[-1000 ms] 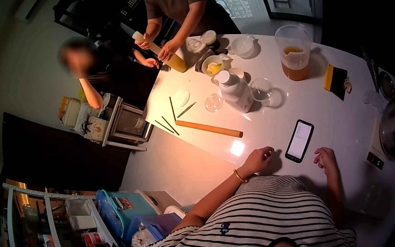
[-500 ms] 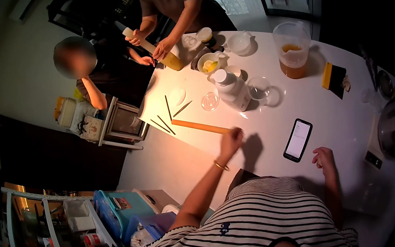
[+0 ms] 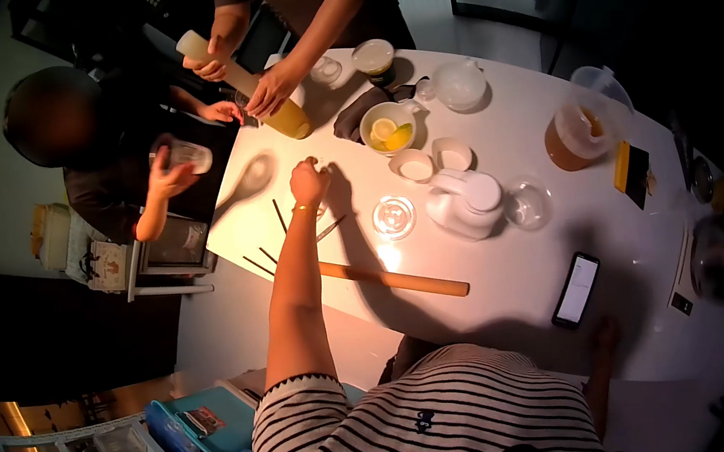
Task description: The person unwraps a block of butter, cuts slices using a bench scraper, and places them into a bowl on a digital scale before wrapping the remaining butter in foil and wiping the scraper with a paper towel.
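My left hand (image 3: 310, 184) is stretched far over the white table, fingers closed; whatever it holds, if anything, is too small to make out. Beneath my forearm lies a brown rolling stick (image 3: 405, 281), with thin dark sticks (image 3: 280, 216) around the arm. A clear round lid (image 3: 394, 217) sits to the right of that hand. My right hand (image 3: 607, 333) rests in shadow at the near edge, just below the phone (image 3: 576, 290); its fingers are hard to see.
A white bottle (image 3: 465, 204), a bowl with lemon (image 3: 389, 128), small cups (image 3: 412, 166) and an amber-filled pitcher (image 3: 580, 136) stand on the table. Across it, one person's hands hold a long tube (image 3: 270, 106); another person's hand holds a clear cup (image 3: 191, 155).
My left hand has moved from beside the phone, past the brown stick, to the table's far left. The view has shifted. The seated person's hand now holds up a cup.
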The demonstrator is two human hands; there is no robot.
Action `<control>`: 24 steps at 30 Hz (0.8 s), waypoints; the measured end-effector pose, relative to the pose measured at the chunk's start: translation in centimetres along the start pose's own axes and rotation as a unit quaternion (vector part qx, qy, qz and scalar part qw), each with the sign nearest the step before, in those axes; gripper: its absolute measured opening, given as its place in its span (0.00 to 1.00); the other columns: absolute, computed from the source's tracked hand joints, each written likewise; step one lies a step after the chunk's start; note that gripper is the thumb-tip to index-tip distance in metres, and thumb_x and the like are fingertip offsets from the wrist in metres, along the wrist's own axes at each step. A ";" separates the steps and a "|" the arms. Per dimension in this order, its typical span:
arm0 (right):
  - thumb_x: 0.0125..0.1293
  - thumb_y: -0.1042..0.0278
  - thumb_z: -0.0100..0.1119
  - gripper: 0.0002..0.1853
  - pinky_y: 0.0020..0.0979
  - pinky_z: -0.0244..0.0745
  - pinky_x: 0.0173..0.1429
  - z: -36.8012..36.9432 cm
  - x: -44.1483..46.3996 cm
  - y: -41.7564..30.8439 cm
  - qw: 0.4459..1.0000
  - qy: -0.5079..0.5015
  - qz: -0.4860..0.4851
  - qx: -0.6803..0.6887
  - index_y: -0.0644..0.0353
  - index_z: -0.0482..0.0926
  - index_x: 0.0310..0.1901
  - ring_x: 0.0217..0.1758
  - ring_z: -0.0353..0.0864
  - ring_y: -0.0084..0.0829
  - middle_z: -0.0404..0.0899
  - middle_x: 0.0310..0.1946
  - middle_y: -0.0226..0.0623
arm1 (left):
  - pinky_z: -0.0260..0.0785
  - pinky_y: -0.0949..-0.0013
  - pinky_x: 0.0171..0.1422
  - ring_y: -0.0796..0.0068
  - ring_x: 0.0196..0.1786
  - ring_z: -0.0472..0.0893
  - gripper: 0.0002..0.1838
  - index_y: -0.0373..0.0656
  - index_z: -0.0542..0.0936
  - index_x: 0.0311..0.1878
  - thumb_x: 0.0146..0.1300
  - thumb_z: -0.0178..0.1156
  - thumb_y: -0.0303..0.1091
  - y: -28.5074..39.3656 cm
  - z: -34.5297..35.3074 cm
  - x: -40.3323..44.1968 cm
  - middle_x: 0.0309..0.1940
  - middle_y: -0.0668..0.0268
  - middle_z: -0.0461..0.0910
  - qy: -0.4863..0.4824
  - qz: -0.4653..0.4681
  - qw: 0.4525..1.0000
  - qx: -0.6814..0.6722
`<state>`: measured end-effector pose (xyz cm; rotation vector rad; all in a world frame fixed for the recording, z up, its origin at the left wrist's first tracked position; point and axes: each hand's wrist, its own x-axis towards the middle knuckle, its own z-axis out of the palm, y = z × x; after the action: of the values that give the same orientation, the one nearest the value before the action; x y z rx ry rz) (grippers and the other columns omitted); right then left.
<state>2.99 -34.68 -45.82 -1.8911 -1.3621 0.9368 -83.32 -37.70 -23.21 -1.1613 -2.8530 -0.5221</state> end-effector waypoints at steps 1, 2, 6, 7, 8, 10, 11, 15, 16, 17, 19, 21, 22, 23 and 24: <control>0.60 0.72 0.51 0.13 0.34 0.76 0.42 0.0 -0.5 -0.2 0.999 -0.005 0.042 0.014 0.65 0.77 0.45 0.36 0.78 0.37 0.79 0.32 0.39 | 0.73 0.56 0.45 0.52 0.39 0.80 0.15 0.41 0.80 0.42 0.51 0.59 0.36 -0.4 0.9 1.1 0.36 0.51 0.80 -0.001 0.004 1.000 -0.003; 0.60 0.72 0.52 0.13 0.35 0.76 0.45 0.1 -1.0 -0.7 0.996 -0.009 0.085 0.027 0.65 0.77 0.46 0.39 0.79 0.37 0.80 0.33 0.39 | 0.73 0.55 0.46 0.50 0.40 0.80 0.15 0.41 0.80 0.42 0.53 0.57 0.37 -0.7 1.6 1.9 0.37 0.50 0.80 -0.009 0.002 1.000 -0.002; 0.62 0.65 0.48 0.12 0.37 0.74 0.32 -1.3 -0.2 -5.7 0.815 -0.201 0.199 0.506 0.60 0.79 0.39 0.26 0.75 0.35 0.76 0.23 0.36 | 0.73 0.53 0.48 0.51 0.42 0.80 0.14 0.38 0.78 0.40 0.56 0.51 0.37 -2.1 4.9 4.7 0.38 0.47 0.79 -0.097 0.045 0.993 0.054; 0.62 0.66 0.47 0.12 0.39 0.74 0.34 -0.5 -0.6 -7.0 0.967 -0.125 0.083 0.205 0.62 0.79 0.39 0.27 0.76 0.37 0.77 0.24 0.36 | 0.73 0.54 0.48 0.51 0.42 0.80 0.14 0.37 0.77 0.41 0.54 0.52 0.35 -1.7 4.7 4.9 0.37 0.47 0.79 -0.119 0.040 0.990 0.070; 0.63 0.66 0.46 0.12 0.40 0.73 0.35 -0.1 -1.2 -7.2 0.998 -0.063 -0.028 0.010 0.62 0.79 0.38 0.28 0.75 0.37 0.76 0.23 0.37 | 0.73 0.55 0.49 0.51 0.43 0.80 0.14 0.37 0.78 0.41 0.51 0.54 0.31 -1.3 4.3 4.8 0.37 0.48 0.79 -0.110 0.026 0.992 0.062; 0.65 0.68 0.44 0.13 0.38 0.73 0.35 0.6 -1.9 -8.1 0.942 0.108 -0.158 -0.276 0.64 0.78 0.35 0.27 0.74 0.35 0.75 0.23 0.36 | 0.74 0.57 0.47 0.51 0.42 0.80 0.11 0.40 0.80 0.37 0.49 0.54 0.26 -1.1 4.1 4.9 0.37 0.50 0.80 -0.118 0.014 0.992 0.050; 0.65 0.68 0.44 0.13 0.38 0.73 0.35 0.0 -1.7 -9.0 0.942 0.106 -0.162 -0.273 0.64 0.78 0.35 0.27 0.74 0.35 0.75 0.23 0.36 | 0.75 0.58 0.45 0.52 0.40 0.81 0.10 0.40 0.81 0.35 0.49 0.54 0.27 -1.0 4.1 4.9 0.34 0.51 0.81 -0.121 0.015 0.991 0.050; 0.66 0.63 0.46 0.18 0.28 0.53 0.19 3.1 -5.3 -18.4 0.993 0.098 0.063 0.033 0.50 0.62 0.16 0.15 0.58 0.20 0.59 0.13 0.24 | 0.75 0.58 0.45 0.51 0.40 0.81 0.12 0.39 0.81 0.35 0.46 0.55 0.28 -0.7 3.9 4.5 0.34 0.50 0.81 -0.129 0.031 0.989 0.060; 0.66 0.62 0.47 0.18 0.27 0.53 0.18 3.3 -5.6 -19.7 0.985 0.121 0.103 0.066 0.50 0.62 0.17 0.15 0.57 0.20 0.59 0.12 0.24 | 0.75 0.58 0.46 0.52 0.40 0.81 0.12 0.39 0.81 0.35 0.45 0.55 0.29 -0.5 3.5 4.3 0.34 0.50 0.81 -0.149 0.025 0.986 0.068; 0.66 0.61 0.48 0.18 0.27 0.52 0.18 3.1 -5.3 -19.2 0.980 0.132 0.123 0.082 0.50 0.63 0.17 0.14 0.57 0.20 0.59 0.12 0.24 | 0.75 0.58 0.46 0.52 0.40 0.81 0.12 0.39 0.81 0.35 0.45 0.55 0.29 -0.3 3.0 4.2 0.34 0.50 0.81 -0.149 0.025 0.986 0.068; 0.66 0.60 0.49 0.19 0.27 0.51 0.17 2.7 -4.6 -17.4 0.978 0.129 0.124 0.105 0.49 0.62 0.16 0.13 0.56 0.20 0.58 0.12 0.24 | 0.75 0.59 0.46 0.52 0.40 0.81 0.13 0.39 0.81 0.35 0.45 0.55 0.29 0.1 2.3 4.1 0.35 0.50 0.81 -0.164 0.030 0.984 0.066; 0.65 0.59 0.50 0.19 0.27 0.50 0.16 2.2 -4.0 -16.1 0.982 0.113 0.105 0.109 0.49 0.62 0.16 0.13 0.56 0.20 0.57 0.11 0.24 | 0.75 0.59 0.44 0.54 0.39 0.81 0.11 0.40 0.81 0.34 0.45 0.56 0.29 0.3 2.2 4.0 0.33 0.51 0.81 -0.157 0.025 0.985 0.073; 0.65 0.59 0.51 0.19 0.27 0.51 0.16 2.0 -3.7 -15.8 0.971 0.118 0.154 0.136 0.49 0.62 0.16 0.13 0.56 0.20 0.57 0.11 0.24 | 0.75 0.59 0.43 0.55 0.39 0.82 0.10 0.40 0.82 0.33 0.45 0.57 0.29 0.4 2.3 3.9 0.32 0.53 0.82 -0.149 0.019 0.985 0.080; 0.65 0.58 0.51 0.20 0.27 0.51 0.16 1.9 -3.5 -15.4 0.958 0.123 0.202 0.164 0.49 0.62 0.16 0.13 0.56 0.20 0.57 0.11 0.24 | 0.75 0.59 0.43 0.55 0.39 0.82 0.10 0.40 0.82 0.33 0.45 0.57 0.29 0.4 2.3 3.9 0.32 0.53 0.82 -0.149 0.019 0.985 0.080; 0.65 0.58 0.51 0.20 0.27 0.51 0.16 1.7 -3.4 -15.1 0.958 0.123 0.202 0.164 0.49 0.62 0.16 0.13 0.56 0.20 0.57 0.11 0.24 | 0.75 0.60 0.43 0.55 0.38 0.82 0.10 0.40 0.82 0.32 0.45 0.56 0.29 0.4 2.4 3.8 0.32 0.53 0.82 -0.137 0.019 0.988 0.073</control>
<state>-7.02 -33.60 -33.92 -1.9743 -0.6387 1.0060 -85.55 -34.11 -24.81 -1.3548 -3.0212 -0.1579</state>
